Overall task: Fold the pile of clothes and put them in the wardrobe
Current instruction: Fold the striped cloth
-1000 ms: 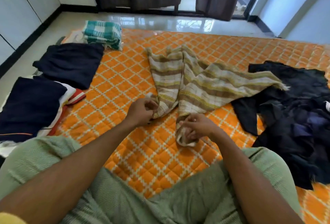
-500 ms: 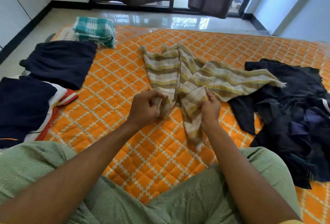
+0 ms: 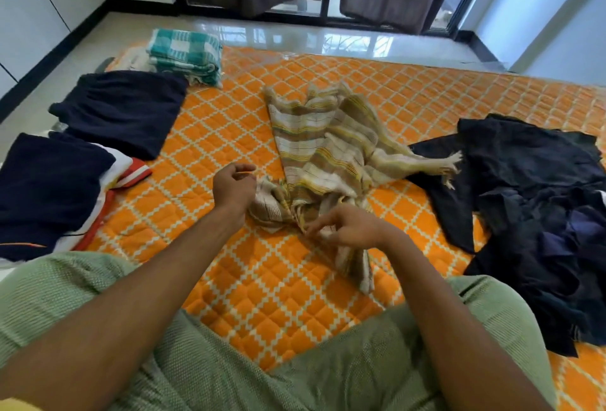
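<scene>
Done so far: on the left lay two folded navy stacks, the near navy stack [image 3: 49,187] resting on white and red folded pieces [image 3: 131,173] and the far navy stack [image 3: 124,112] just behind it. Beyond them sat a squared-off teal checked bundle [image 3: 183,53].
Wardrobe: nothing had gone in yet, as far as I could judge. The white panelled doors [image 3: 36,7] along the left wall may have been it, but I could not tell.
Surface: everything lay on an orange quilted mat [image 3: 229,135], padded and stitched in a white diamond grid, spread over a glossy tiled floor [image 3: 137,27].
Left hand: the left hand [image 3: 234,186] had its fingers [image 3: 243,170] curled, right against a bunched corner of the cloth. Whether they actually held it I could not tell.
In hand: the striped cloth [image 3: 321,148] lay mid-mat in front of the person. It was a thin, loose weave in beige, cream and yellow bands, rumpled and twisted with a fringed end trailing right, and no fold had been set.
Right hand: the right hand [image 3: 351,225] pinched the near edge of that cloth between thumb and forefinger, with a tail of fabric lying below it.
Left to do: the dark heap [image 3: 541,214] on the right was black and navy, limp and tangled, and unsorted. By my reckoning it was a good share of the job, with all the carrying to follow.
</scene>
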